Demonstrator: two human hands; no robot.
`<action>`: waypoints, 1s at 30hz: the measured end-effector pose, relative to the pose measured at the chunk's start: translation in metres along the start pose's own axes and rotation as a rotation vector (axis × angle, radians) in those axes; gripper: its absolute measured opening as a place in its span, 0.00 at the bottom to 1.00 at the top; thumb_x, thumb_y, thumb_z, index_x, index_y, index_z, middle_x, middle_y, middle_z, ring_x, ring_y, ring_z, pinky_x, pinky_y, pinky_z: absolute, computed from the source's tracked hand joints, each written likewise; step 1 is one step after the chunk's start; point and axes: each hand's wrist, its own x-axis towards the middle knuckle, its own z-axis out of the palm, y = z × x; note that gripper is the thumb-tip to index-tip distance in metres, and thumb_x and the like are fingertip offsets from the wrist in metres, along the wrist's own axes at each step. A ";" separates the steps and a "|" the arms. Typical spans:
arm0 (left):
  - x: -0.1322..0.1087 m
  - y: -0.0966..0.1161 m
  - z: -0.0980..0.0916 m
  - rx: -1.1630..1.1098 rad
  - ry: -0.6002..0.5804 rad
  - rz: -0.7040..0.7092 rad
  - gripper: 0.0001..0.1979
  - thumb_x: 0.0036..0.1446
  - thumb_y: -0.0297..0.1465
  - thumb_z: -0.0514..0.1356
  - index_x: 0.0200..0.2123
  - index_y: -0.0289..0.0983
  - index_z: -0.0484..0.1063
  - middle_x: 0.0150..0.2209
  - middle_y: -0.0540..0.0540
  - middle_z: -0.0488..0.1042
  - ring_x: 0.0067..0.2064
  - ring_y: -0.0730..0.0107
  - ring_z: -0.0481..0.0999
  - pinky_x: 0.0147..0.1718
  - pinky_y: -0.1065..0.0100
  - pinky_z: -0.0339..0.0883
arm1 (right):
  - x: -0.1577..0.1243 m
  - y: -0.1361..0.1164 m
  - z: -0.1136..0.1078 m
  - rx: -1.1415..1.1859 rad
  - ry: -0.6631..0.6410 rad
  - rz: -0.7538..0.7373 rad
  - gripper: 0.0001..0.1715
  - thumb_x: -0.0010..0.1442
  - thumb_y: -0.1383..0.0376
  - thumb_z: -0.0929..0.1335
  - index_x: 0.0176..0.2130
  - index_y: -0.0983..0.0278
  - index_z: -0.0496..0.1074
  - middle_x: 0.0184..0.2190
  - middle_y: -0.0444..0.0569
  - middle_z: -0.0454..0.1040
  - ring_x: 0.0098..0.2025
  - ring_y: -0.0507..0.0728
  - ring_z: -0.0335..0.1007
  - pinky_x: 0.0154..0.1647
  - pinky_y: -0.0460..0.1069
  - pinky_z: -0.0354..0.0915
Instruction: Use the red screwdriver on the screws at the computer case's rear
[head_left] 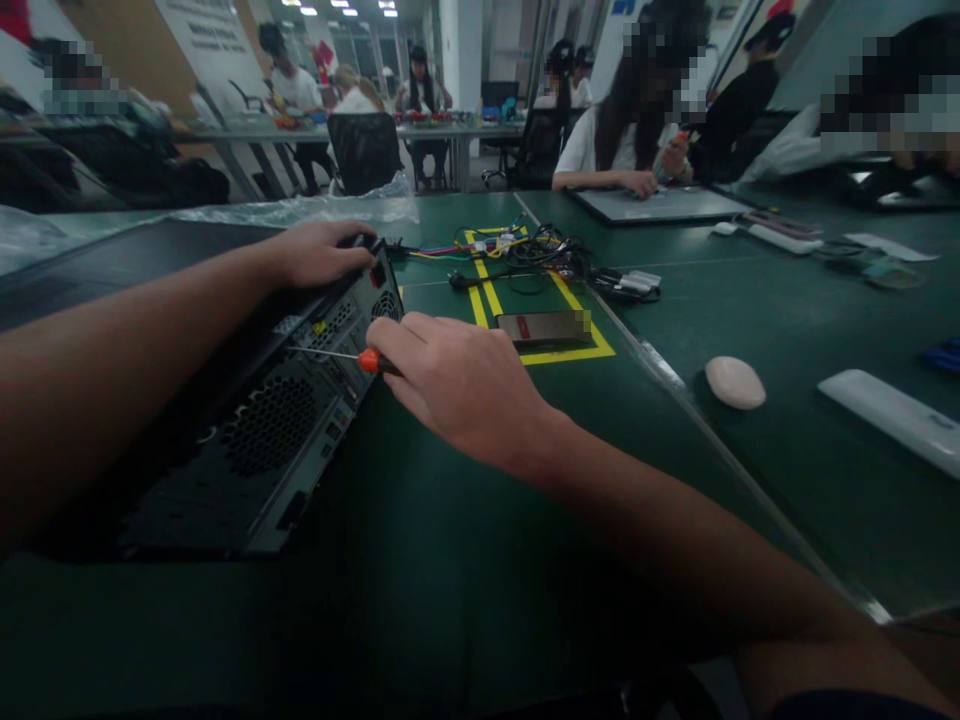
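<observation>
A black desktop computer case (pixel 187 470) lies on the left of the table, its metal back panel with round vents and ports turned toward the right. My left hand (pixel 326 255) grips the case's upper edge near its far corner; some of its fingertips are hidden. In my right hand (pixel 465 385) is a screwdriver (pixel 368 360) with an orange and black handle, held by closed fingers. Its thin shaft points left, and the tip reaches the back panel just below the upper edge. Whether a screw sits under the tip is too small to tell.
Beyond my right hand, yellow tape (pixel 570 354) frames a flat dark box (pixel 544 327) and a tangle of cables (pixel 555 255). A pale mouse-shaped object (pixel 735 383) and a long white object (pixel 892 415) lie right. Across the table, a person (pixel 622 140) works at a flat panel (pixel 652 204).
</observation>
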 end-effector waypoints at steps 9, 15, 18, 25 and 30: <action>0.001 -0.002 0.000 -0.002 0.010 0.017 0.46 0.70 0.55 0.55 0.82 0.38 0.72 0.77 0.36 0.77 0.76 0.33 0.75 0.77 0.41 0.64 | 0.001 0.001 -0.002 -0.037 -0.003 -0.002 0.26 0.89 0.66 0.60 0.76 0.57 0.74 0.57 0.53 0.86 0.55 0.62 0.82 0.38 0.53 0.60; 0.001 0.000 0.001 -0.001 0.003 0.027 0.47 0.69 0.55 0.54 0.82 0.35 0.71 0.77 0.33 0.77 0.76 0.34 0.75 0.77 0.43 0.64 | 0.001 -0.001 -0.004 -0.039 -0.021 0.014 0.25 0.89 0.66 0.61 0.74 0.57 0.75 0.56 0.53 0.86 0.54 0.61 0.82 0.38 0.52 0.61; 0.001 -0.001 0.001 -0.008 0.004 0.022 0.47 0.69 0.55 0.55 0.82 0.35 0.71 0.78 0.32 0.76 0.75 0.32 0.76 0.77 0.41 0.65 | 0.001 0.000 -0.003 -0.043 -0.014 -0.001 0.25 0.88 0.67 0.60 0.74 0.57 0.75 0.56 0.53 0.86 0.54 0.61 0.82 0.37 0.53 0.59; 0.008 -0.011 0.003 -0.048 0.020 0.034 0.48 0.66 0.57 0.59 0.82 0.42 0.72 0.76 0.39 0.79 0.75 0.33 0.77 0.78 0.44 0.65 | 0.000 0.000 -0.004 -0.045 -0.001 0.002 0.23 0.89 0.66 0.61 0.72 0.58 0.76 0.55 0.53 0.86 0.52 0.61 0.82 0.35 0.54 0.56; 0.009 -0.013 0.004 -0.066 0.029 0.045 0.47 0.63 0.57 0.61 0.81 0.46 0.75 0.75 0.41 0.81 0.75 0.29 0.77 0.78 0.40 0.66 | 0.000 0.000 -0.004 -0.042 0.006 0.006 0.22 0.89 0.66 0.61 0.70 0.59 0.78 0.55 0.54 0.87 0.52 0.61 0.82 0.36 0.54 0.56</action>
